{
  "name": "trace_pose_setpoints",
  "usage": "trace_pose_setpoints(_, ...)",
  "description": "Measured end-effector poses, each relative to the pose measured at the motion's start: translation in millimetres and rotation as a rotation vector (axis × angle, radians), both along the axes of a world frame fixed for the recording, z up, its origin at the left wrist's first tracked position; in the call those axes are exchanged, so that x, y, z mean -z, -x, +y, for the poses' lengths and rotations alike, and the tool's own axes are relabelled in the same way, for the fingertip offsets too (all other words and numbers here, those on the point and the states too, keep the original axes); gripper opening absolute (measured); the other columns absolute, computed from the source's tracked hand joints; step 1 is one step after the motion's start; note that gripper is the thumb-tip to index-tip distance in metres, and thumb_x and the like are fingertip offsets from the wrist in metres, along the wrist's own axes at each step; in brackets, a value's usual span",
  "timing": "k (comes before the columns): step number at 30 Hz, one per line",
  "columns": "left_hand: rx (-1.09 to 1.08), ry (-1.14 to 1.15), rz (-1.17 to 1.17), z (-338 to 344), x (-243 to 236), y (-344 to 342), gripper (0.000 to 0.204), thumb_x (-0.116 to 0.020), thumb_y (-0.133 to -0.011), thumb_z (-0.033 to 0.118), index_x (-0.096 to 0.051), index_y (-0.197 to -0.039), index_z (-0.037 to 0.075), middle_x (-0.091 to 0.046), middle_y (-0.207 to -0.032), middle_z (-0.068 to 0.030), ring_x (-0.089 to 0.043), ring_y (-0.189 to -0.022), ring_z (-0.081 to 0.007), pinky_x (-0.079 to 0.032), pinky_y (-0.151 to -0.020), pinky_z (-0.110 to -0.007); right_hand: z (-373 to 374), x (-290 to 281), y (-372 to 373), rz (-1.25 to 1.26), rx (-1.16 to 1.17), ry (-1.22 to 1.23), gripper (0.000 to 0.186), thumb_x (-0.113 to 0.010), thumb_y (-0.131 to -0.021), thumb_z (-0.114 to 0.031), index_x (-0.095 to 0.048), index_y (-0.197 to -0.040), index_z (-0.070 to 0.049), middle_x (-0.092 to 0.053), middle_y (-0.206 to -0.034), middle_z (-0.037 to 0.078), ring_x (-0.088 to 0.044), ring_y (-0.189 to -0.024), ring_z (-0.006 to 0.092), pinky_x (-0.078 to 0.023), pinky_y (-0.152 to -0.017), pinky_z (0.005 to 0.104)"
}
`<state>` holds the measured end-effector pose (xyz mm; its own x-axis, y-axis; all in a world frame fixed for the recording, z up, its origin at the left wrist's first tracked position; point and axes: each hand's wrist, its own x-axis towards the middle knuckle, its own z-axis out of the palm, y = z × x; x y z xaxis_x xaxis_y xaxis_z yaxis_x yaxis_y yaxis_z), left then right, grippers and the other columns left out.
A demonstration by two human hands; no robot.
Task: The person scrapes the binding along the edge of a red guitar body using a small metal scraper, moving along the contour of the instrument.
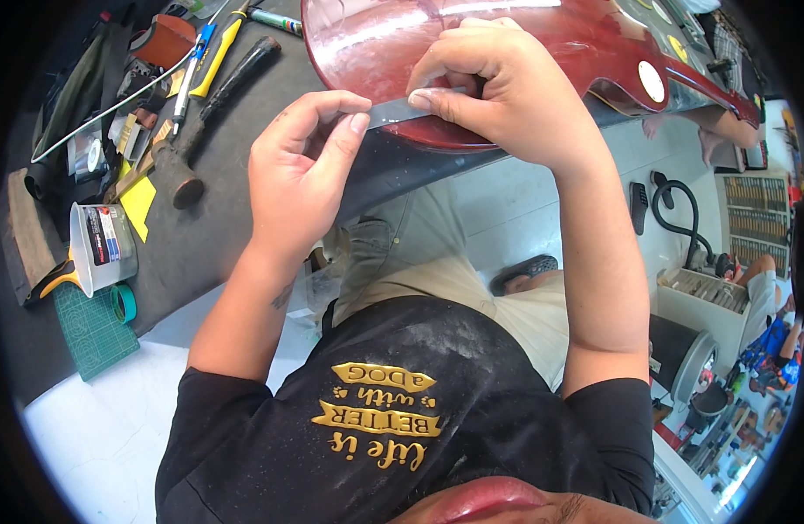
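My left hand (297,166) and my right hand (498,96) pinch a thin, flat grey strip (389,112) near its two ends, with thumb and forefinger. The strip lies across the near edge of a glossy red guitar body (358,44) on the dark bench (245,105); whether it touches the body I cannot tell. The guitar's neck (703,83) extends to the upper right. The other fingers of each hand are curled, and part of the right hand's grip is hidden.
At left are a hammer (182,179), yellow-handled tool (214,61), plastic cup (101,249) and green cutting mat (92,332). At right are a black hose (681,210), drawers (755,218), a drum (681,358), and other people's bare feet (707,140) and legs (760,301).
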<state>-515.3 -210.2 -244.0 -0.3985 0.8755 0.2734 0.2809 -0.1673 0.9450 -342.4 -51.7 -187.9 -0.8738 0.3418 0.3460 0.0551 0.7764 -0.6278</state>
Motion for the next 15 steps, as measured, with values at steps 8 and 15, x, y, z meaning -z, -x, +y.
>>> trace_pose_setpoints(8, 0.015, -0.082, 0.028, 4.6, 3.3, 1.8, 0.011, -0.074, -0.094, 0.001, -0.075, -0.105, 0.000, -0.062, -0.085, 0.0035, -0.050, -0.069, -0.0019, -0.038, -0.061, -0.020, 4.2, 2.3, -2.4, 0.044, -0.060, -0.155, 0.011, -0.080, -0.084, -0.010, -0.076, -0.094, -0.008, -0.065, -0.074, 0.001, -0.052, -0.067, 0.0161, -0.042, -0.072, 0.0323)
trace_pose_setpoints(15, -0.026, -0.111, 0.117, 6.5, 1.8, -1.1, 0.012, -0.075, -0.092, 0.000, -0.076, -0.104, 0.001, -0.061, -0.081, 0.0022, -0.049, -0.068, -0.0035, -0.038, -0.060, -0.021, 4.1, 8.5, -3.3, 0.049, -0.041, 0.007, 0.013, -0.080, -0.084, -0.008, -0.078, -0.096, -0.010, -0.071, -0.080, 0.001, -0.062, -0.076, 0.0157, -0.044, -0.076, 0.0316)
